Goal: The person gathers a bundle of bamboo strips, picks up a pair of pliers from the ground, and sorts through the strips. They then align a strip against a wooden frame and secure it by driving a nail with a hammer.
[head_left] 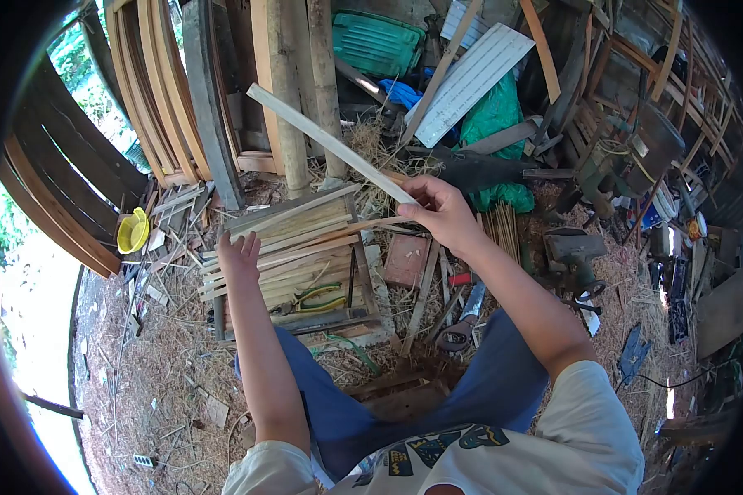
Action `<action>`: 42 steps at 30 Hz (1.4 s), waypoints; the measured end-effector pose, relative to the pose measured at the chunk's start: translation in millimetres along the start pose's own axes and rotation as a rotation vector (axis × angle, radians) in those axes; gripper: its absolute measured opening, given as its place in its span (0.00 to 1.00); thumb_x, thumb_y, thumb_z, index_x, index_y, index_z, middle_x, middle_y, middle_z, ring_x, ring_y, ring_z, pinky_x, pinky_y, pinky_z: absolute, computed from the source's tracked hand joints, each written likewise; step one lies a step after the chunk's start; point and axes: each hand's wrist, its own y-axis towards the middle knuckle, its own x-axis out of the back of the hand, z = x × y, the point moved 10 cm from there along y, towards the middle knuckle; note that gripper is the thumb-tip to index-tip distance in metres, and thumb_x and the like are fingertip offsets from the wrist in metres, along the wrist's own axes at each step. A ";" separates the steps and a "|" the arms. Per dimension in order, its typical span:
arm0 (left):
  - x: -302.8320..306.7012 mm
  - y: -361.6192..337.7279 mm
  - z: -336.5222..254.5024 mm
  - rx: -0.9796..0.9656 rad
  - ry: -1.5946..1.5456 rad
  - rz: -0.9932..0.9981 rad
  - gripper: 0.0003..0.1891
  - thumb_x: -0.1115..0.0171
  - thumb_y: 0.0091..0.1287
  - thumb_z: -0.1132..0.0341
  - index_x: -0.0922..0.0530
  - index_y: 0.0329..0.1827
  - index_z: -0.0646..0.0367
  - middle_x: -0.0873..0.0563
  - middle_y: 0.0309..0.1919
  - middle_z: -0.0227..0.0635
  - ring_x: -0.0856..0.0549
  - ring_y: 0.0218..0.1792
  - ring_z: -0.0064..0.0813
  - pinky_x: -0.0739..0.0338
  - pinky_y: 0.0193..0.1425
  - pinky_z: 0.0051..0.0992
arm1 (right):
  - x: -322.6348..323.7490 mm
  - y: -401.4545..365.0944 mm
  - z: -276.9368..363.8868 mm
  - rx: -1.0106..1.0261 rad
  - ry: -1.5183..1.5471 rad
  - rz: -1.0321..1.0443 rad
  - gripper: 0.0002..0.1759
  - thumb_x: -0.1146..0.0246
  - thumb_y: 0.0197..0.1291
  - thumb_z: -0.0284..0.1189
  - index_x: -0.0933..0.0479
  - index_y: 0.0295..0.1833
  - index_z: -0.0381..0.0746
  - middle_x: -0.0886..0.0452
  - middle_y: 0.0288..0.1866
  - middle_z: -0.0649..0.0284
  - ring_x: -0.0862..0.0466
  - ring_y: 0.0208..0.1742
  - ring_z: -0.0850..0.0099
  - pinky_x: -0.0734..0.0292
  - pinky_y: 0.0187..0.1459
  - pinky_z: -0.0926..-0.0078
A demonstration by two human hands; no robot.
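Observation:
My right hand (442,210) grips the near end of a long pale bamboo strip (326,140) that slants up and away to the left. My left hand (239,257) rests flat on a stack of split bamboo strips (305,247) lying across a low wooden frame in front of my knees. Pliers with green handles (322,297) lie on the frame below the stack. My blue-trousered legs are beneath both arms.
Two upright bamboo poles (301,91) stand behind the stack. Curved wooden slats (153,91) lean at left, a yellow bowl (132,233) sits on the ground. A bench vise (571,252), tools, green sheeting (491,124) and scrap crowd the right. Straw covers the ground.

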 end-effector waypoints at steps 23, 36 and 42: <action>-152.3 -142.6 17.0 -0.329 0.293 0.574 0.06 0.31 0.74 0.71 0.15 0.48 0.66 0.11 0.37 0.31 0.13 0.37 0.18 0.18 0.46 0.21 | -43.6 -20.7 -1.1 0.041 -0.270 0.091 0.19 0.28 0.67 0.24 0.18 0.63 0.39 0.14 0.41 0.70 0.19 0.40 0.84 0.23 0.41 0.81; -143.3 -131.3 20.2 -0.265 0.256 0.557 0.12 0.37 0.80 0.62 0.19 0.38 0.61 0.15 0.32 0.29 0.15 0.35 0.19 0.20 0.44 0.22 | -62.4 -23.9 -25.9 -0.053 -0.208 0.097 0.17 0.27 0.66 0.27 0.19 0.58 0.37 0.18 0.36 0.69 0.23 0.35 0.80 0.26 0.41 0.78; -112.6 -89.0 34.4 -0.151 0.176 0.450 0.18 0.42 0.82 0.51 0.20 0.47 0.60 0.14 0.37 0.33 0.14 0.37 0.25 0.21 0.45 0.25 | -71.9 -35.9 -75.5 -0.538 0.313 0.166 0.17 0.43 0.81 0.34 0.22 0.62 0.31 0.17 0.42 0.65 0.22 0.34 0.79 0.23 0.35 0.77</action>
